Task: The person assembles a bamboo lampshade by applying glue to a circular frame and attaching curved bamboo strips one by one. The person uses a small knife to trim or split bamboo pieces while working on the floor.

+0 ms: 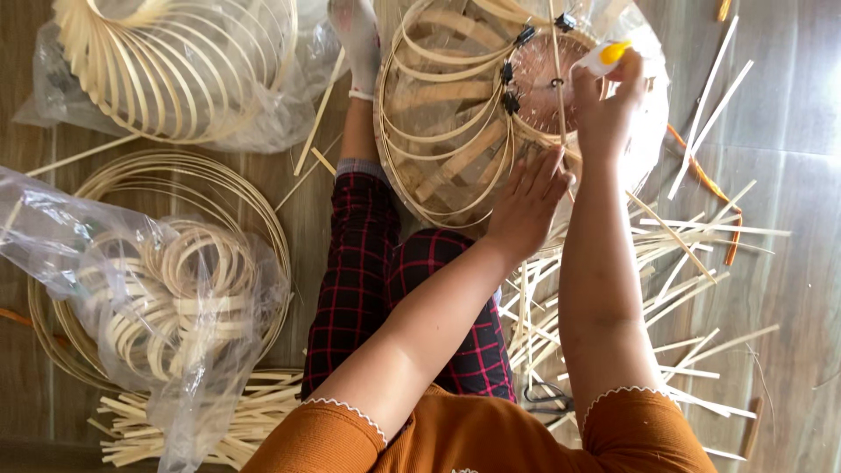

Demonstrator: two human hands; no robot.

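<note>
The left hand (526,203) lay open and flat on the rim of a round frame (455,131) of curved bamboo strips resting over the lap, while the right hand (606,105) gripped a small yellow-capped glue bottle (604,57) above its hub.

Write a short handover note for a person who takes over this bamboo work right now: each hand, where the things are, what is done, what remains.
Left hand: open, fingers spread, pressing on the rim of the bamboo frame.
Right hand: closed on a small glue bottle with a yellow cap, held at the frame's hub.
The frame rests over the legs; black clips hold strips near the hub.
Done, as it appears: many curved strips already sit in the frame.
Left, probably: more strips to fix; loose bamboo strips lie on the floor at the right, bagged bamboo rings at the left.
</note>
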